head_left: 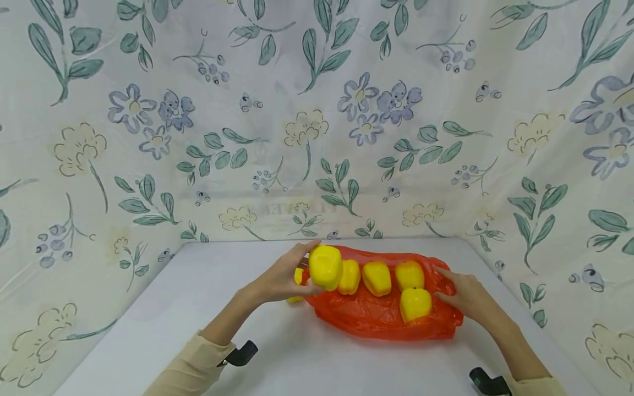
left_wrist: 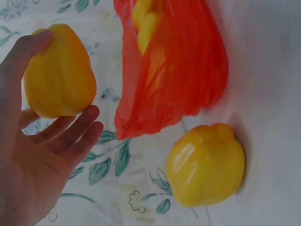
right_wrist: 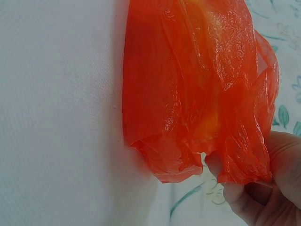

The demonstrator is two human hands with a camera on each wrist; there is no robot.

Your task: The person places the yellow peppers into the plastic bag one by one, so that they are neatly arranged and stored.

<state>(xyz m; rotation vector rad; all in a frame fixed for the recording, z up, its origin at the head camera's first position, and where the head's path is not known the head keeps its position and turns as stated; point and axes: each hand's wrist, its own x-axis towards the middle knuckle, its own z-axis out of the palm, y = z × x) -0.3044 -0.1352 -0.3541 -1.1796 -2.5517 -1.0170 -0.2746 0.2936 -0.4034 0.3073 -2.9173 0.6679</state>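
Observation:
A yellow bell pepper [head_left: 325, 268] is held up by my left hand [head_left: 289, 275], between the thumb and fingers, at the left end of a red plastic bag [head_left: 351, 316]. In the left wrist view, the held pepper [left_wrist: 61, 73] shows clear of the bag. My right hand [head_left: 465, 294] pinches the bag's right end; its thumb and fingers grip the crumpled film in the right wrist view. Several yellow bell peppers [head_left: 377, 278] lie in the bag's wide opening. Another bell pepper [left_wrist: 205, 165] sits on the table beside the bag, mostly hidden behind my left hand in the head view.
The bag lies on a white table [head_left: 238, 341], near its far edge. A floral-patterned curtain [head_left: 307, 137] hangs behind the table and along both sides. Black wrist devices [head_left: 240, 353] are strapped at both sleeves.

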